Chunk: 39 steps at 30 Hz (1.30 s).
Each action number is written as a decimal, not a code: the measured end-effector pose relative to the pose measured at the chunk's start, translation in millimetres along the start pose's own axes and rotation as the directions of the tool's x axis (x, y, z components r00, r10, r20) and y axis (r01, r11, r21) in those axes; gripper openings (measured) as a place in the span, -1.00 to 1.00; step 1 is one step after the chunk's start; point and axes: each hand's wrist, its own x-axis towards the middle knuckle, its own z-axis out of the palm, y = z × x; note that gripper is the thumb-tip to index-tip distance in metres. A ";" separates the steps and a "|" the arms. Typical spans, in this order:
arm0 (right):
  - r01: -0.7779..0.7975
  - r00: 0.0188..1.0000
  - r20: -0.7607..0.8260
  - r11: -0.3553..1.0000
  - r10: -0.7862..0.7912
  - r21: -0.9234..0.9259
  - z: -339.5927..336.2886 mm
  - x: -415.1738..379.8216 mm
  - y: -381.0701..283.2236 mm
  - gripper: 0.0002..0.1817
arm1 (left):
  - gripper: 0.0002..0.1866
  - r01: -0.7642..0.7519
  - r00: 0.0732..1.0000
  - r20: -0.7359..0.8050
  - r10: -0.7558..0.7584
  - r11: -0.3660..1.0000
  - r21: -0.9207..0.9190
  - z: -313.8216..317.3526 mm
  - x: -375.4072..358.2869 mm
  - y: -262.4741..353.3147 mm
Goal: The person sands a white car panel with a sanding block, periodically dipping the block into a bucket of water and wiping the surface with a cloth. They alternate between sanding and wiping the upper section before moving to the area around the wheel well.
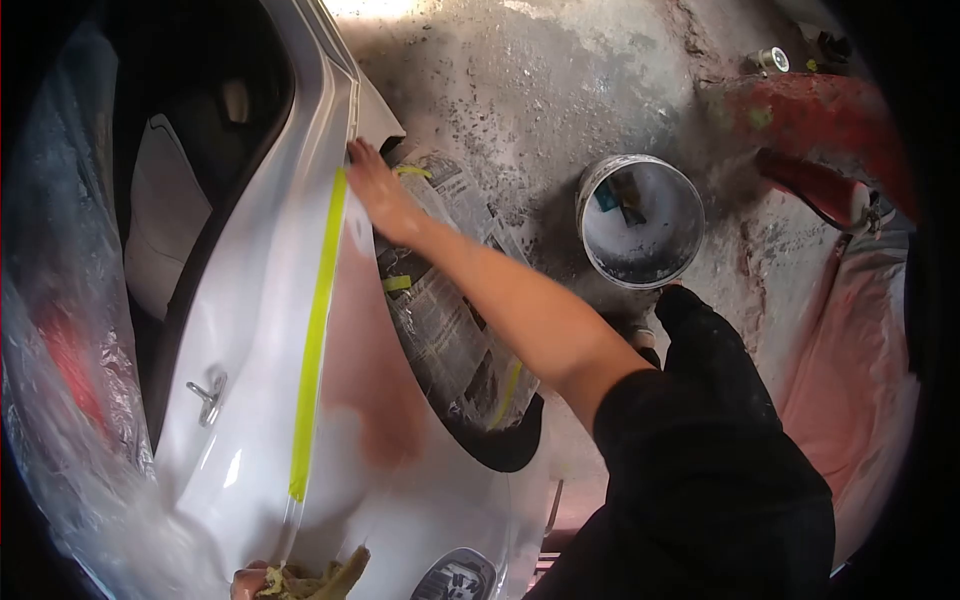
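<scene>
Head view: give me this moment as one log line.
right hand: on white car, by one end of yellow-green tape | left hand: holding yellowish wad | bucket: on floor

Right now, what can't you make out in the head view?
Head view throughout:
Left hand: mostly cut off by the bottom edge; its grip on the crumpled yellowish bundle is unclear.
Right hand: hides the surface under its palm.
Newspaper: print too small to read; covers whatever is behind it.
Dark items in the bucket: too small to identify.

The right hand point(382, 200) lies on the car panel point(255, 400); the left hand point(248, 583) holds a yellowish cloth point(325, 582).
</scene>
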 end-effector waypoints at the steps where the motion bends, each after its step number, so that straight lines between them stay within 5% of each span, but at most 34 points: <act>1: -0.092 0.996 0.006 0.996 0.092 -0.001 -2.3 16.5 0.3 -0.25 | -0.65 0.012 1.000 -0.008 -0.012 1.000 0.007 -0.2 -4.4 -1.5; 2: -0.182 0.983 0.006 0.983 0.182 -0.003 -3.3 25.8 -1.2 -0.26 | -0.65 0.019 1.000 -0.015 -0.018 1.000 0.014 -1.3 -6.5 -2.0; 6: 0.004 0.999 0.034 0.996 -0.008 0.089 0.2 -49.6 -44.6 -0.22 | -0.59 0.065 0.997 -0.040 -0.067 0.996 -0.069 2.0 -3.8 3.2; 11: -0.143 0.988 0.049 0.990 0.144 -0.016 -4.0 38.6 15.0 -0.23 | -0.58 0.110 0.991 -0.070 -0.116 0.990 -0.092 -0.4 -17.6 -4.2; 14: 0.108 0.994 -0.007 0.994 -0.109 -0.018 18.9 -20.3 4.7 -0.22 | -0.63 0.057 0.995 -0.073 -0.062 0.996 -0.075 1.6 -12.8 -3.6; 15: -0.004 0.998 0.063 1.000 0.003 0.006 -0.3 -51.6 -47.7 -0.22 | -0.64 0.067 0.995 -0.071 -0.073 0.994 -0.086 2.2 -9.3 -1.5; 18: 0.109 0.994 -0.018 0.994 -0.110 -0.027 12.1 -28.6 0.8 -0.23 | -0.64 0.077 0.995 -0.053 -0.081 0.994 -0.082 2.2 -3.2 3.1; 19: -0.031 0.999 0.016 0.999 0.031 -0.023 7.8 -2.8 14.5 -0.24 | -0.63 0.046 0.998 -0.050 -0.049 0.997 -0.062 1.1 -4.6 0.0; 21: 0.078 0.997 -0.001 0.993 -0.078 -0.088 23.3 -4.4 36.0 -0.23 | -0.62 0.018 0.999 -0.043 -0.020 0.999 -0.037 1.3 -4.1 -0.7; 23: -0.046 0.998 0.030 0.999 0.046 -0.025 7.6 -44.4 -30.7 -0.21 | -0.62 0.051 0.999 -0.006 -0.051 0.998 -0.032 -1.2 0.3 3.1; 26: 0.027 1.000 -0.006 0.993 -0.027 -0.115 13.7 -56.6 -19.3 -0.20 | -0.62 0.039 0.998 -0.056 -0.038 0.999 0.027 -1.7 -9.6 -4.1; 28: -0.116 0.993 -0.034 0.993 0.117 0.018 10.0 0.4 15.6 -0.20 | -0.63 0.035 0.999 -0.014 -0.035 0.999 0.000 2.1 0.9 1.1; 30: -0.034 0.998 -0.050 0.998 0.031 -0.045 23.7 -1.1 38.4 -0.18 | -0.64 0.030 0.998 0.045 -0.034 0.996 0.085 -2.5 7.0 8.3; 33: -0.104 0.995 0.014 0.992 0.104 0.074 4.4 -78.3 -55.9 -0.16 | -0.65 0.033 0.996 -0.085 -0.037 0.998 -0.044 7.6 -0.9 1.4; 35: 0.031 1.000 -0.001 0.999 -0.031 -0.045 15.6 -49.4 10.1 -0.15 | -0.64 0.013 0.995 -0.095 -0.016 0.999 -0.037 8.7 -4.1 -4.1; 39: -0.136 0.991 -0.020 0.990 0.135 -0.036 12.8 -2.5 15.4 -0.17 | -0.62 0.011 1.000 0.000 -0.011 0.998 0.057 0.7 -0.1 1.7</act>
